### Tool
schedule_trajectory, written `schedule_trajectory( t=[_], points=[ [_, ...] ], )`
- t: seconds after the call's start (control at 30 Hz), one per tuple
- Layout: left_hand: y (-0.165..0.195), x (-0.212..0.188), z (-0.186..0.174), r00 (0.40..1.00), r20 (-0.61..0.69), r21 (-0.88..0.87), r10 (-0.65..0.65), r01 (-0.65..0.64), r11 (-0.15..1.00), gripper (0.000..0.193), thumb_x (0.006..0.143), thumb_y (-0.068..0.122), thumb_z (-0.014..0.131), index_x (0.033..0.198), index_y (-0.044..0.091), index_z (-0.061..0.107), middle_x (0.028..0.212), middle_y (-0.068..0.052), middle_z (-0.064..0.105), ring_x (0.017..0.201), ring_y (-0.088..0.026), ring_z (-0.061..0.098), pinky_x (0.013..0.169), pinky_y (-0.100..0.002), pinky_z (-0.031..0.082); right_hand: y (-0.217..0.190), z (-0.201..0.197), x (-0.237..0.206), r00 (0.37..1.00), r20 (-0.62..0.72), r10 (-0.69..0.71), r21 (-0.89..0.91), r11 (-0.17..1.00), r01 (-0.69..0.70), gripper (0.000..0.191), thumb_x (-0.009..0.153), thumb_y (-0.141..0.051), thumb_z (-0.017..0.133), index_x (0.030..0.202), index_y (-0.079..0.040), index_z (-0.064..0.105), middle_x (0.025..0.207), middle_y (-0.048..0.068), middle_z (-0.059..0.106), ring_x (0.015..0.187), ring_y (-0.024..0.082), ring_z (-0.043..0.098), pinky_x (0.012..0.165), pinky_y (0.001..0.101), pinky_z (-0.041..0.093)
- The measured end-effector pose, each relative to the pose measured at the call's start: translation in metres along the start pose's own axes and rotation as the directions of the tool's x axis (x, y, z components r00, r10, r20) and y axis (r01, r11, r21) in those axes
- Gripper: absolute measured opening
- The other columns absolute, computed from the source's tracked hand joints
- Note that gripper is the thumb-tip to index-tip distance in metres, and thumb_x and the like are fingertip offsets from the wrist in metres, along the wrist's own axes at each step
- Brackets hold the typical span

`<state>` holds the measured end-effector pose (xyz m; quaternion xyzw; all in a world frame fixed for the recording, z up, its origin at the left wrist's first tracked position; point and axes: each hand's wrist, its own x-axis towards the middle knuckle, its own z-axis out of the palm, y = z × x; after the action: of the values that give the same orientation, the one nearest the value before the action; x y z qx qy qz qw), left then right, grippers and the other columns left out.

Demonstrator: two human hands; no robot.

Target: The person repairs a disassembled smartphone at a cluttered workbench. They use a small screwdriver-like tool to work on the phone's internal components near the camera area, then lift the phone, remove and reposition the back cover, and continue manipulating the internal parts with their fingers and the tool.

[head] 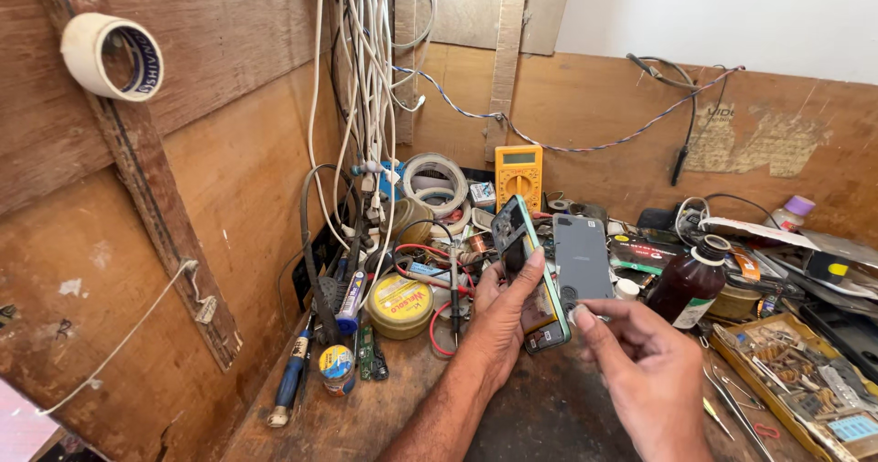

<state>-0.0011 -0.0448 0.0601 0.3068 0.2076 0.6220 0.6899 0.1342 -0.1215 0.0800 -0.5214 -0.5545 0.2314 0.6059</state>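
Observation:
My left hand [506,311] grips an opened phone body [526,270] with a green frame, tilted on its edge so the inner boards face me. My right hand [640,361] pinches the lower edge of the grey back cover [583,256], held upright just right of the phone body. The two parts sit side by side, nearly touching, above the cluttered wooden bench [366,416].
A brown bottle [690,284] stands right of the cover. A yellow multimeter [519,177], tape rolls [437,183], a yellow tin [401,305], a blue screwdriver [291,380] and hanging white cables [366,78] crowd the left corner. A parts tray [805,370] lies at the right.

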Motion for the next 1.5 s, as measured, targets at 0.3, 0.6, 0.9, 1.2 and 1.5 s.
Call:
schedule_trajectory(
  t=[0.3,0.6,0.9,1.2,1.5],
  points=[
    [-0.001,-0.001,0.001,0.999,-0.026,0.067,-0.033,0.035,0.997,0.068,0.081,0.04,0.081,0.129,0.003,0.051,0.111,-0.009,0.069,0.099,-0.017,0.07,0.085,-0.037,0.06,0.007,-0.006,0.006,0.978,0.067,0.199,0.102,0.973,-0.205,0.022,0.088,-0.016,0.076,0.106,-0.003,0.079,0.066,0.006,0.07,0.052,0.007,0.055,0.042,0.0223,0.035],
    [-0.002,-0.001,0.001,0.999,-0.021,0.092,-0.033,0.035,0.995,0.071,0.081,0.041,0.081,0.131,0.003,0.049,0.11,-0.01,0.069,0.099,-0.018,0.07,0.085,-0.038,0.061,0.004,-0.006,0.005,0.982,0.084,0.171,0.032,0.984,-0.174,0.02,0.088,-0.017,0.076,0.102,-0.004,0.08,0.063,0.004,0.07,0.052,0.006,0.056,0.042,0.0216,0.036],
    [-0.009,0.002,-0.002,0.999,0.046,0.082,0.01,-0.014,0.997,0.072,0.08,0.04,0.083,0.13,0.0,0.05,0.11,-0.011,0.07,0.095,-0.016,0.07,0.083,-0.034,0.061,0.004,-0.016,0.023,0.836,0.285,0.469,0.218,0.817,-0.533,0.016,0.084,-0.015,0.075,0.095,-0.003,0.076,0.06,0.003,0.061,0.042,0.009,0.043,0.036,0.0247,0.026],
    [-0.009,0.003,0.001,0.997,0.051,0.127,0.062,-0.068,0.99,0.072,0.08,0.037,0.085,0.13,-0.002,0.049,0.111,-0.011,0.072,0.096,-0.014,0.07,0.084,-0.031,0.06,0.008,-0.003,-0.003,0.955,-0.019,-0.296,-0.268,0.922,0.281,0.016,0.086,-0.01,0.077,0.098,0.0,0.078,0.08,0.004,0.078,0.071,0.008,0.072,0.065,0.0232,0.056],
    [0.001,-0.005,0.007,0.995,-0.063,0.123,-0.077,0.084,0.989,0.074,0.077,0.04,0.082,0.131,0.005,0.046,0.111,-0.009,0.069,0.097,-0.017,0.071,0.081,-0.039,0.061,0.014,-0.013,0.014,0.901,0.174,0.398,0.241,0.87,-0.43,0.021,0.089,-0.015,0.076,0.103,0.001,0.077,0.063,0.006,0.064,0.044,0.01,0.045,0.037,0.0249,0.028]
  ],
)
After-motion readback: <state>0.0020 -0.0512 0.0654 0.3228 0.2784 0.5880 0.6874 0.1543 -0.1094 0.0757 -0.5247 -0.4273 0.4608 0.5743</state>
